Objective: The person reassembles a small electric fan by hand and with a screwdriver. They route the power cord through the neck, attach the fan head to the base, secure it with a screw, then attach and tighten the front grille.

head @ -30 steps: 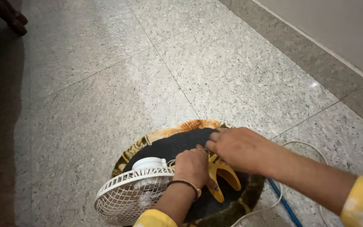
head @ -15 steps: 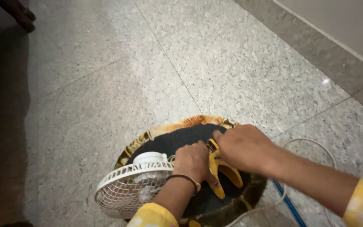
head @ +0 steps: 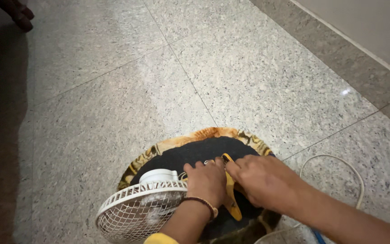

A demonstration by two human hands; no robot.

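Note:
A small white fan [head: 136, 208] with a wire cage lies on a round black mat [head: 190, 156] with a yellow-brown patterned border. A yellow clamp-shaped base [head: 231, 199] joins the fan's back. My left hand [head: 206, 180] grips this yellow part close to the white motor housing [head: 159, 175]; a dark cord bracelet circles its wrist. My right hand [head: 262, 180] presses its fingertips on the top end of the yellow part, touching my left hand. Most of the yellow piece is hidden under both hands.
A white cable [head: 339, 162] loops on the grey speckled floor tiles to the right, with a blue cable end [head: 317, 236] near the bottom edge. A skirting and wall [head: 366, 40] run along the upper right. Dark furniture feet [head: 19, 18] show at top left.
My right hand has slid lower and nearer, covering more of the yellow part. The view has shifted slightly; the fan and mat stay in place.

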